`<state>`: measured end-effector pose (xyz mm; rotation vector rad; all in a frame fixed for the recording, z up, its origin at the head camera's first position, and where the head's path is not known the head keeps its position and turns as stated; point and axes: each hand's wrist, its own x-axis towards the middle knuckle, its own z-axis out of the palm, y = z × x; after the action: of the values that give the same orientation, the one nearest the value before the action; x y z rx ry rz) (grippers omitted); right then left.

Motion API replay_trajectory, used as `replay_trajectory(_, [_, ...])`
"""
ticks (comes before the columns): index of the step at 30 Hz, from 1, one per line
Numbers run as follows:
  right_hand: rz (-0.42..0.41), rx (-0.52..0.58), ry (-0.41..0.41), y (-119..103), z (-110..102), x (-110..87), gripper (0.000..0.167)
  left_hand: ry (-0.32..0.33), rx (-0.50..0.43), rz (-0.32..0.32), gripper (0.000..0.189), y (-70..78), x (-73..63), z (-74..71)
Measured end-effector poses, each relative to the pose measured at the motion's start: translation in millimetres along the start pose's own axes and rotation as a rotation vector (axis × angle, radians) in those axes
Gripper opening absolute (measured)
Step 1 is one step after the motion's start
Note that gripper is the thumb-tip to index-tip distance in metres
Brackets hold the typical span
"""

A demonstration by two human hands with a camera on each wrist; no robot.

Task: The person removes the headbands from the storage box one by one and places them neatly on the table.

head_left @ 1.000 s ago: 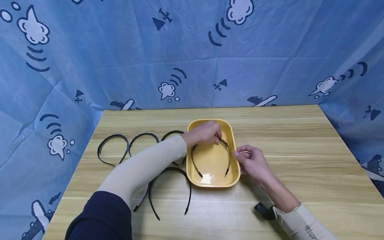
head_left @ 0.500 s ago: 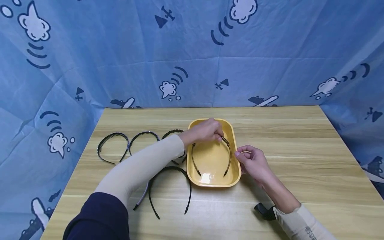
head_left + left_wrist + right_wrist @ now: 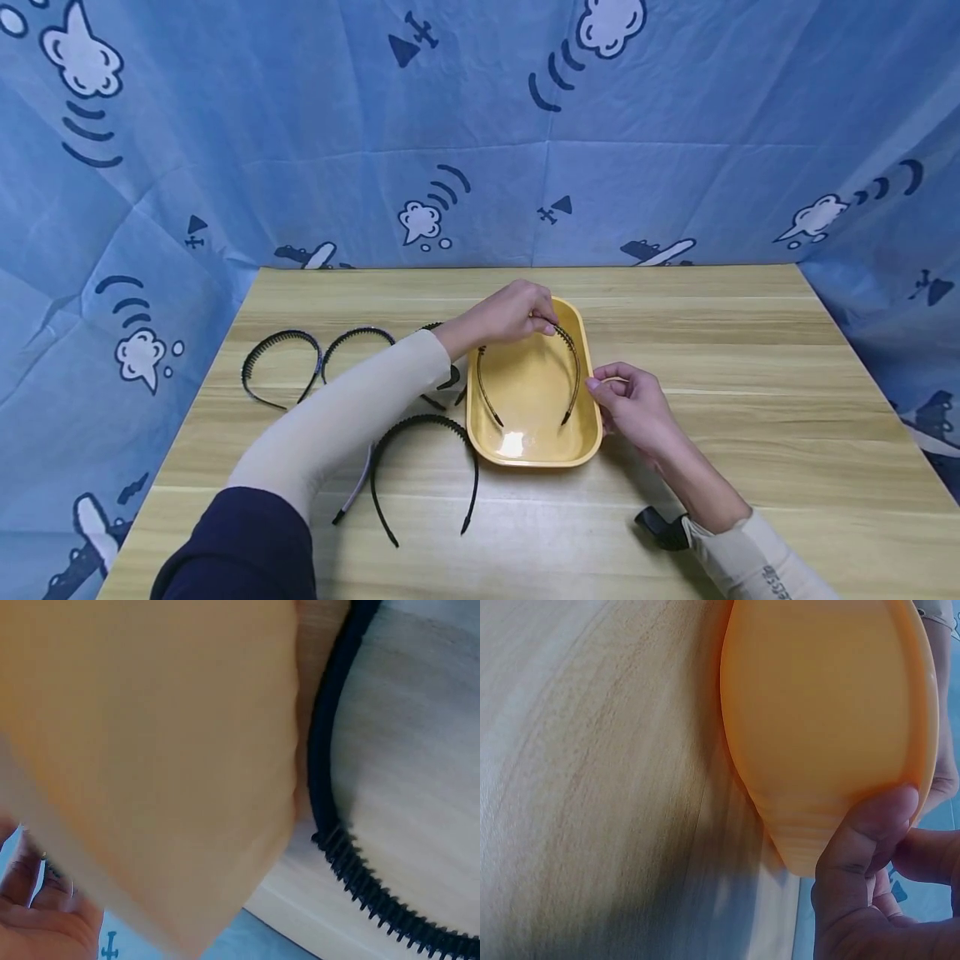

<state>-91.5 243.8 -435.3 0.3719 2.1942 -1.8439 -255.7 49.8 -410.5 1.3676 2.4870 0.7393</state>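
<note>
My left hand (image 3: 517,312) reaches over the yellow plastic tray (image 3: 525,454) and grips a thin, dark toothed headband (image 3: 576,367) by its curved top. The headband's two ends point toward me inside the tray's outline, and part of its arch is hidden by the hand. At the tray's right side my right hand (image 3: 633,408) pinches the rim; the right wrist view shows the thumb (image 3: 881,814) pressed on the tray wall. A black toothed headband (image 3: 420,418) lies on the table just left of the tray, seen close up in the left wrist view.
On the wooden table (image 3: 712,333), another black headband (image 3: 281,335) and a dark one (image 3: 360,332) lie at the left. More headbands, including a lilac one (image 3: 356,492), are partly covered by the left sleeve (image 3: 352,417). A blue printed cloth (image 3: 480,108) hangs behind.
My left hand has risen and moved slightly away from me, taking the headband with it, so its ends sit higher in the head view. My right hand stays on the rim.
</note>
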Motion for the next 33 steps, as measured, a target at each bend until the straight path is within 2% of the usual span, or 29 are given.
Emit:
replay_trajectory(13, [0.01, -0.022, 0.013, 1.5, 1.5, 0.9, 0.029, 0.027, -0.003, 0.043, 0.016, 4.8, -4.9, -14.9])
replay_trajectory(21, [-0.003, -0.024, 0.012, 0.3, 1.9, 1.4, 0.029, 0.014, 0.009, 0.044, 0.017, 7.5, -15.9, -28.2])
replay_trajectory(33, [-0.013, -0.029, 0.004, -0.6, 2.5, 0.6, 0.029, 0.029, 0.027, 0.098, 0.013, 12.0, -35.6, -41.6])
